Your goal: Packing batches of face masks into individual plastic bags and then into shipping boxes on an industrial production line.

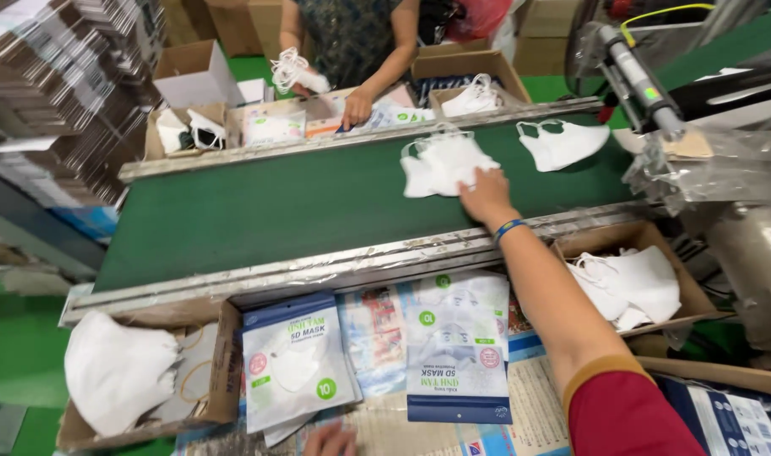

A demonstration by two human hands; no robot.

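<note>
**Right hand on a stack of masks at the green belt**

The person's right hand (486, 194) reaches out over the green conveyor belt (275, 211), fingers spread flat and pressing on the near edge of a small pile of white folded face masks (443, 162). The pile lies on the belt just beyond and to the left of the fingertips, touching them. A single white face mask (564, 142) lies on the same belt to the right of the pile, apart from the hand. A blue wristband (508, 228) circles the wrist, and a dark red sleeve (630, 418) covers the upper arm.

The left hand (329, 441) shows only as knuckles at the bottom edge, on the near side of the belt; whether it grips anything cannot be told. Just above it lie printed blue-and-white mask pouches (457, 355), side by side. A brown cardboard box of white masks (630, 283) sits near the belt's right end, below the arm, and another cardboard box of masks (124, 371) sits at the belt's near left corner.

Across the belt, another person's hand (357, 107) rests on pouches there.
</note>
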